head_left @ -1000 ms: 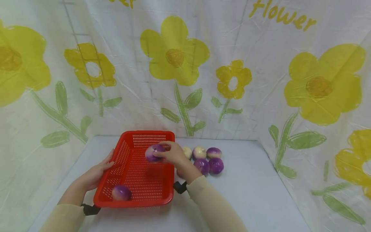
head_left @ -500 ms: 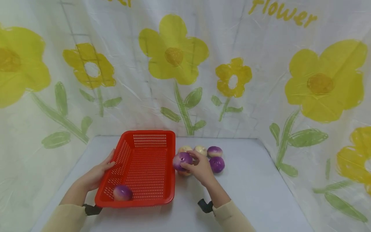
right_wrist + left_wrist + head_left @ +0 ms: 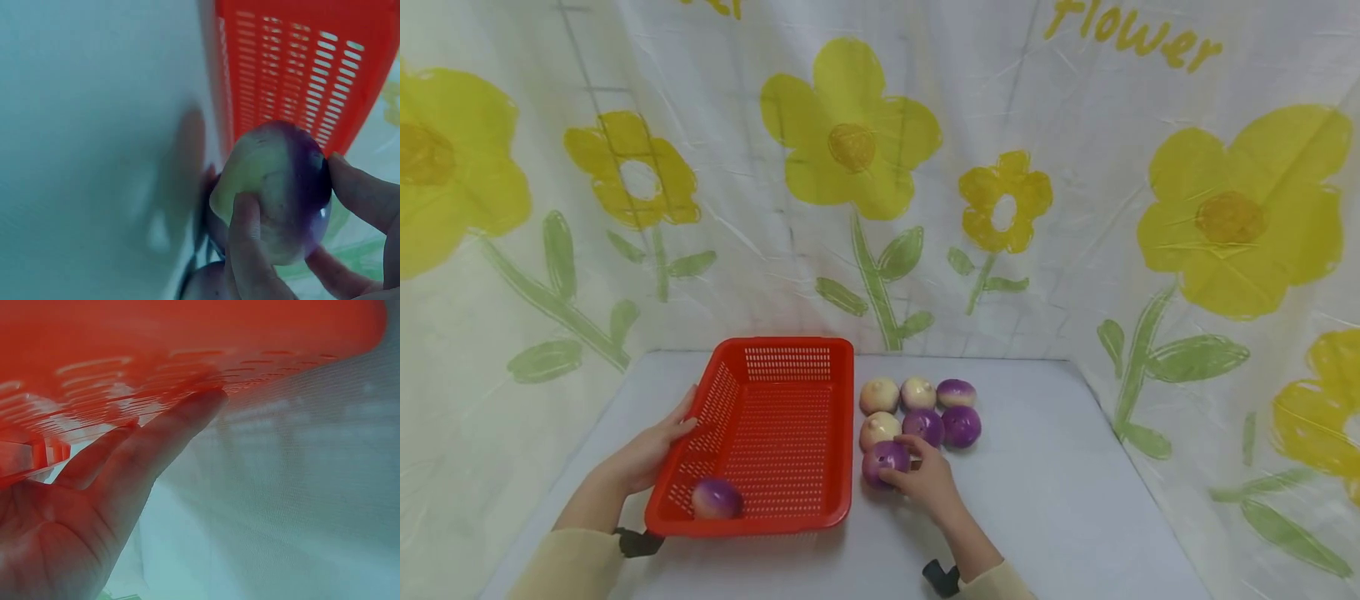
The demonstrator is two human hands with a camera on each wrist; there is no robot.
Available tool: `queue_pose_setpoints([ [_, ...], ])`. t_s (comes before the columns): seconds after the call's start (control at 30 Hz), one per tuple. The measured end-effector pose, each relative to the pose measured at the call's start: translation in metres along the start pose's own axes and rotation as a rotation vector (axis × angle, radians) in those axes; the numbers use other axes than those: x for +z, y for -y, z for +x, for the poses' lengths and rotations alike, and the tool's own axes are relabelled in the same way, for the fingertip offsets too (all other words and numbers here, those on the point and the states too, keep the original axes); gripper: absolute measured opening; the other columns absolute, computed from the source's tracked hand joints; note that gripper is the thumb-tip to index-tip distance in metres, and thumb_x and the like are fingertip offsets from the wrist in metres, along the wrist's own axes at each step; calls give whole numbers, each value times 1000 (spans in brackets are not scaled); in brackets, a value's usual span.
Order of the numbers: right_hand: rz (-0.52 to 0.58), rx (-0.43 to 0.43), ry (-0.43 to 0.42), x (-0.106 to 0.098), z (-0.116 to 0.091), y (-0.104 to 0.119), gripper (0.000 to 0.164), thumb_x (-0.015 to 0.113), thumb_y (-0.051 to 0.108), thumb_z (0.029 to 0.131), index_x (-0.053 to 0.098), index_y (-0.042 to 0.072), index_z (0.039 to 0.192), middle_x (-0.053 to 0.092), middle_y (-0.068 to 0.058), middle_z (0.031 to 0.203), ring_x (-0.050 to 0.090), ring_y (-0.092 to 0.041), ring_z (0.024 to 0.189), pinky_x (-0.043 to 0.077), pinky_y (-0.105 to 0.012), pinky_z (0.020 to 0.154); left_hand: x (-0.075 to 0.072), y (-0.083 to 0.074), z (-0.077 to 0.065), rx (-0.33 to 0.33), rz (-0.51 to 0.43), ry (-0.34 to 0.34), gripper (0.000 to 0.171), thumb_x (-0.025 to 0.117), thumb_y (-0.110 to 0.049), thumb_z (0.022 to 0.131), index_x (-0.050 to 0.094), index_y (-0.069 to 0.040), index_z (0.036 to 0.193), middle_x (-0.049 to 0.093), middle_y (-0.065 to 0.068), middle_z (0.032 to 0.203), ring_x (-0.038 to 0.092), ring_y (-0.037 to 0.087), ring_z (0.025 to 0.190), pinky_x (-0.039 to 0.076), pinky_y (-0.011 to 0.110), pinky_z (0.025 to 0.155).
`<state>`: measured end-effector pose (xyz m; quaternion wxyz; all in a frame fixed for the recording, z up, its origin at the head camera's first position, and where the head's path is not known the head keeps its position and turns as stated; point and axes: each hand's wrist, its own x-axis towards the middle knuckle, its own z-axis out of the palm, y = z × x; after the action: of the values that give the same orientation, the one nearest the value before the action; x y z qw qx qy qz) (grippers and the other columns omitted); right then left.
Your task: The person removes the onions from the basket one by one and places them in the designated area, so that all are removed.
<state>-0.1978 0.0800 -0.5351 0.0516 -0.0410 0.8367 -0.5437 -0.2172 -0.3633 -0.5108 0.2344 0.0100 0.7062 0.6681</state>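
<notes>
My right hand (image 3: pixel 928 483) pinches a purple-and-white turnip (image 3: pixel 886 464) between thumb and fingers, low at the near end of a turnip group. In the right wrist view, the thumb and fingertips press this turnip (image 3: pixel 275 194) from opposite sides, with the basket wall behind it. My left hand (image 3: pixel 651 450) lies against the left side of a red perforated basket (image 3: pixel 842 433). In the left wrist view its fingers (image 3: pixel 169 434) stretch straight and touch the basket's slotted outer surface (image 3: pixel 187 337). One turnip (image 3: pixel 717 498) lies in the basket's near left corner.
Several turnips stand in close rows right of the basket, among them a pale one (image 3: pixel 880 395) and a purple one (image 3: pixel 961 427). They rest on a white tabletop (image 3: pixel 1037 492). A flower-printed curtain (image 3: pixel 737 275) hangs behind the table.
My right hand has carried its turnip from above the basket, rightward over the rim, then down to the near side of the group. The left hand and basket have hardly moved.
</notes>
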Motion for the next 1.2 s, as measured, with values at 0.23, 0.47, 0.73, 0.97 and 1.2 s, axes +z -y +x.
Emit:
queue_pose_setpoints([
  [0.23, -132, 5, -20, 12, -3, -13, 64, 81, 35, 71, 56, 17, 127, 61, -12, 122, 61, -22, 97, 55, -37, 79, 0, 2, 0, 3, -4, -5, 62, 32, -38, 103, -13, -54, 143, -2, 14, 159, 52, 38, 118, 47, 51, 96],
  [0.47, -138, -3, -31, 17, -7, -13, 74, 83, 38, 69, 52, 12, 131, 58, -17, 124, 61, -29, 101, 56, -40, 79, 0, 3, -1, 8, -10, 4, 62, 31, -37, 103, -15, -49, 144, 0, 15, 158, 52, 40, 118, 47, 52, 96],
  [0.73, -149, -111, -171, 3, 0, 31, 74, 77, 45, 75, 51, 8, 134, 56, -14, 133, 56, -31, 118, 48, -47, 97, 1, -2, -2, 20, 19, 6, 63, 31, -35, 104, -15, -48, 145, -4, 14, 159, 52, 39, 117, 49, 51, 94],
  [0.97, -44, -102, 162, 47, 13, 124, 61, 70, 57, 76, 51, 35, 130, 58, 4, 127, 57, -20, 113, 54, -39, 84, -5, -3, -2, 21, 20, 19, 63, 30, -34, 104, -17, -47, 145, -15, 11, 159, 47, 34, 125, 47, 51, 98],
  [1.2, -235, 56, 430, 126, 25, 161, 62, 75, 54, 71, 54, 33, 126, 59, 11, 119, 55, -14, 108, 52, -47, 87, -4, 2, -2, 19, -12, 42, 63, 31, -34, 104, -15, -53, 143, -6, 17, 159, 50, 37, 125, 47, 53, 95],
])
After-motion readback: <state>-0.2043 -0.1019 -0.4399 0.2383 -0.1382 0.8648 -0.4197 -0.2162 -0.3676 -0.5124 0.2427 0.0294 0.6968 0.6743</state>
